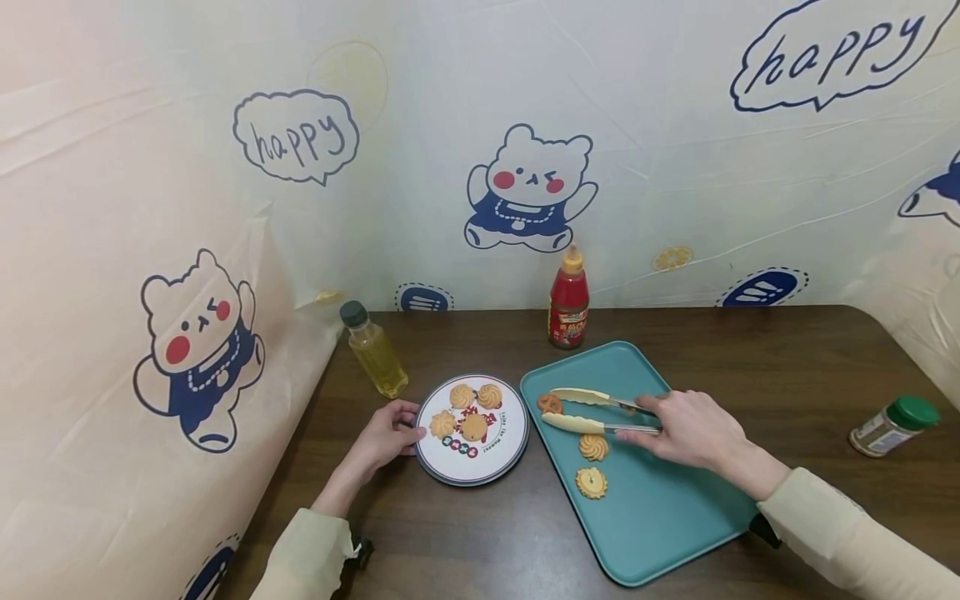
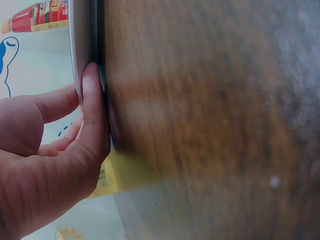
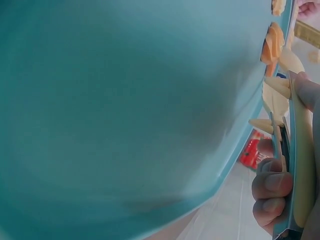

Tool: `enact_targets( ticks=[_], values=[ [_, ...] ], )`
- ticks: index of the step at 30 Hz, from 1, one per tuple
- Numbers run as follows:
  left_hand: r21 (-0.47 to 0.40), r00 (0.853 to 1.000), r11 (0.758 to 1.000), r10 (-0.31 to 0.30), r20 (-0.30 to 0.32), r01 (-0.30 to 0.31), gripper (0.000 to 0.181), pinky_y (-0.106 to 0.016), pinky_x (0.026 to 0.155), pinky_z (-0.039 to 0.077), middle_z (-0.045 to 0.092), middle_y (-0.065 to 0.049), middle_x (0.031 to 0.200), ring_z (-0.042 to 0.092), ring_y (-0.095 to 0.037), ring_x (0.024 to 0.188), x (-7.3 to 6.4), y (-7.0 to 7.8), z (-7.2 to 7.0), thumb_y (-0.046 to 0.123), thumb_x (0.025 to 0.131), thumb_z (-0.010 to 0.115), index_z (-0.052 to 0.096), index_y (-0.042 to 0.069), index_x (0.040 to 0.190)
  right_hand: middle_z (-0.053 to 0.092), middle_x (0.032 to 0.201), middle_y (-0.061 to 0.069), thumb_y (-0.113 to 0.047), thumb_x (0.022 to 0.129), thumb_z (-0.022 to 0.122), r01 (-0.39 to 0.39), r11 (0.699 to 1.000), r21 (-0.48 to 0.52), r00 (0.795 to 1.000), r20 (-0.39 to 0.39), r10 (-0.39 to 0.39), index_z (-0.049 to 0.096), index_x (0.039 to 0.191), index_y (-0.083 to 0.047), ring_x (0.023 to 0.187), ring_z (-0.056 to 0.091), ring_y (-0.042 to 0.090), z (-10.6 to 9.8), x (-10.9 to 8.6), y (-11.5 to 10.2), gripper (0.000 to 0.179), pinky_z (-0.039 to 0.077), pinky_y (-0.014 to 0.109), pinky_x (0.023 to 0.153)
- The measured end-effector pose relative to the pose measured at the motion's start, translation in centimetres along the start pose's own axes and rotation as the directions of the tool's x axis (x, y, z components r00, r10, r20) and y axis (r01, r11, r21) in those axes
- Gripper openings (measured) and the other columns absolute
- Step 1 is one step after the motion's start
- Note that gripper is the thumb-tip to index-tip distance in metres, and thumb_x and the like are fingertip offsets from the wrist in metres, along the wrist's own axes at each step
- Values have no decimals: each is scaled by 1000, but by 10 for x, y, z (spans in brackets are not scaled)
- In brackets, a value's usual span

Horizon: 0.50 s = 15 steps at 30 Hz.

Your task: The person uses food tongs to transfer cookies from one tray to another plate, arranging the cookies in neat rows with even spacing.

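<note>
Nearby, on the tray (image 1: 667, 508): round cookie (image 1: 592, 482), swirl cookie (image 1: 593, 447) just beyond it, nearer the tongs. Left hand (image 1: 384, 433) pinches the plate's (image 1: 513, 447) left rim between thumb and fingers; four cookies (image 1: 474, 427) on it. Right hand (image 1: 693, 429) curled round the tongs (image 1: 573, 423), arms parted. Shaker (image 1: 892, 425) tilted, far right. Pretzel (image 1: 550, 403) at tray's left edge, left of the right fingers, between tong tips; contact unclear. Farther: oil (image 1: 378, 358), left; ketchup (image 1: 568, 308), farthest.
</note>
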<state>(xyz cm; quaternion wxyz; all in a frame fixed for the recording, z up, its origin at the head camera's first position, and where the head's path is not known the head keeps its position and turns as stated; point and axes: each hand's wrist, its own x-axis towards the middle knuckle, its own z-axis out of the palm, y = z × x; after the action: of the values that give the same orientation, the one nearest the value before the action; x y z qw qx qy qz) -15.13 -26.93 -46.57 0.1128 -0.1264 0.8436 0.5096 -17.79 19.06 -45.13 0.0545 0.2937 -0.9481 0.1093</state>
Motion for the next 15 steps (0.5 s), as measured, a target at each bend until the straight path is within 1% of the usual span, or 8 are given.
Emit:
enact_targets(
  ticks=[7,15],
  values=[
    [-8,1000,1000,5,1,-5,41,-34,70,60,58,-17,109,60,-24,86,-1,1,0,0,91,70,54,-1,129,33,51,-11,-68,87,62,1,1000,2,1000,-16,-1,73,101,-11,42,33,2,-3,-2,0,60,20,25,38],
    [-11,1000,1000,13,8,-13,41,-35,70,60,57,-18,110,59,-25,87,-3,1,-1,1,92,69,54,-3,129,32,50,-12,-69,86,61,4,1000,-8,1000,-29,-4,73,102,-10,42,33,2,-8,-1,-1,62,21,24,38]
  ],
)
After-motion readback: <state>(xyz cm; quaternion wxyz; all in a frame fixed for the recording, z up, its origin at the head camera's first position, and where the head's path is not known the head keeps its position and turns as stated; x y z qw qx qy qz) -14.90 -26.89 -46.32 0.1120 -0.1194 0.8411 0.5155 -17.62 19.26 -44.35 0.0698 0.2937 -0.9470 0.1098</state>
